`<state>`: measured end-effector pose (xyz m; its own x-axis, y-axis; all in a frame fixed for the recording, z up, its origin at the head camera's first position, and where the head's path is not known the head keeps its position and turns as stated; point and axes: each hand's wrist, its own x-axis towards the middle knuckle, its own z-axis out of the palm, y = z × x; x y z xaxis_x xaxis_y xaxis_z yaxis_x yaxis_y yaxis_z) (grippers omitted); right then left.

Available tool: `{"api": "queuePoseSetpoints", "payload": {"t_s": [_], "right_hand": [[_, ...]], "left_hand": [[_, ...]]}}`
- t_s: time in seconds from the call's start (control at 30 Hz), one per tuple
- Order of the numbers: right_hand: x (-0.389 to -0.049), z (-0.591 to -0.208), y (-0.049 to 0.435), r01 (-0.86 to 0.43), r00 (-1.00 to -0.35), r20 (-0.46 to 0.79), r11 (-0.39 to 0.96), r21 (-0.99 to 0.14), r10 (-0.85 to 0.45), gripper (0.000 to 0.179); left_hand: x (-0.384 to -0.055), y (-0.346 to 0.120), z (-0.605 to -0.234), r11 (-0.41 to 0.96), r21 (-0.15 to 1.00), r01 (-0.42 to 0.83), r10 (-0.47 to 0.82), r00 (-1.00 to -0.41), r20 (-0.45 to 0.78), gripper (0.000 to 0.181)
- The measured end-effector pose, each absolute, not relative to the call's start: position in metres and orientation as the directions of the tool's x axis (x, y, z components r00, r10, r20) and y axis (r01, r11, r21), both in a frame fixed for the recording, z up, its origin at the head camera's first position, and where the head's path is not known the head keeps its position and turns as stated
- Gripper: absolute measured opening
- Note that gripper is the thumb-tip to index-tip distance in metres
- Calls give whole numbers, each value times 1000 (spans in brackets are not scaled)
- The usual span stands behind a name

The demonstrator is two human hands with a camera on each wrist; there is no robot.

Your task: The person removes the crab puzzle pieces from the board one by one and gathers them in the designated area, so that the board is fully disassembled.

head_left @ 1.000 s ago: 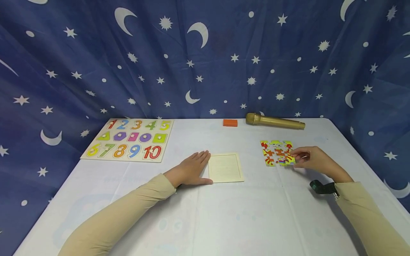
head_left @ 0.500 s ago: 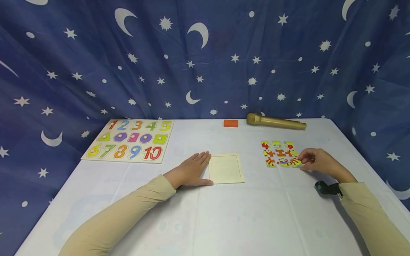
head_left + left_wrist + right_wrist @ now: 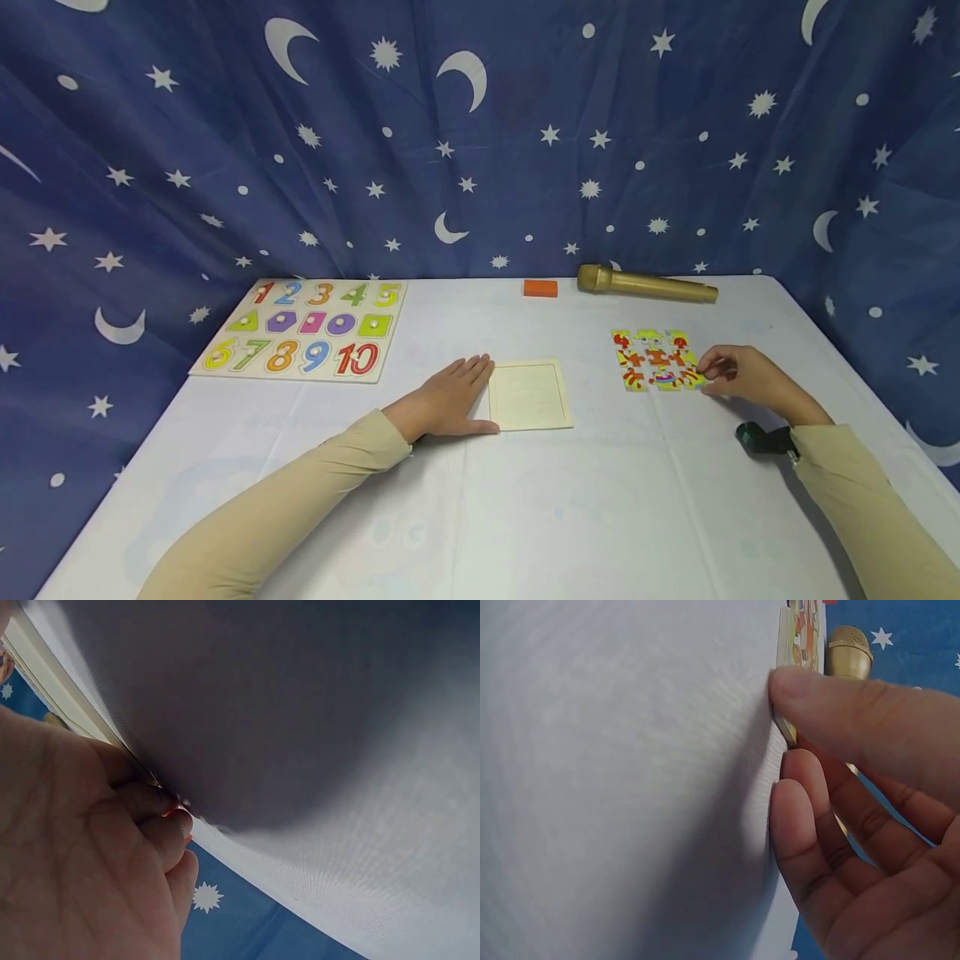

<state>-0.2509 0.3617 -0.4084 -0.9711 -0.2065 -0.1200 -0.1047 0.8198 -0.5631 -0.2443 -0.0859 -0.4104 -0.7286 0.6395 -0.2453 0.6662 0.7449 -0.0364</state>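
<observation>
On the white table in the head view, several bright red and yellow jigsaw pieces point(image 3: 657, 358) lie close together in a square with small gaps. My right hand point(image 3: 753, 379) pinches the jigsaw piece point(image 3: 692, 379) at the near right corner. In the right wrist view, the thumb point(image 3: 817, 690) lies against the piece's edge point(image 3: 789, 733), and the other fingers curl below it. My left hand point(image 3: 450, 400) rests with extended fingers at the left edge of a square cream puzzle tray point(image 3: 528, 396). In the left wrist view, the palm partly hides that tray.
A number and shape peg puzzle point(image 3: 300, 325) lies at the back left. Along the back edge are an orange block point(image 3: 540, 288) and a gold microphone point(image 3: 648, 285). A blue star-patterned curtain point(image 3: 480, 142) hangs right behind the table point(image 3: 562, 517).
My right hand has moved a little to the right and nearer, and the corner jigsaw piece has moved with it from over the neighbouring pieces. The left hand stays at the tray.
</observation>
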Motion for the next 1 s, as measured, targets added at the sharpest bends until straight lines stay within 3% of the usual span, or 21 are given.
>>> {"api": "queuePoseSetpoints", "payload": {"t_s": [0.4, 0.63, 1.0], "right_hand": [[-253, -408, 362, -120, -969, -115, 824, -554, -219, 27], [-252, -406, 361, -107, -968, -129, 823, -559, -213, 27], [-255, -411, 365, -98, -969, -138, 829, -550, -206, 26]], "left_hand": [[-241, -87, -403, 741, 11, 672, 656, -719, -230, 96], [-243, -86, -407, 747, -51, 663, 632, -732, -254, 97], [-243, -85, -408, 745, -58, 665, 634, -733, -246, 98]]}}
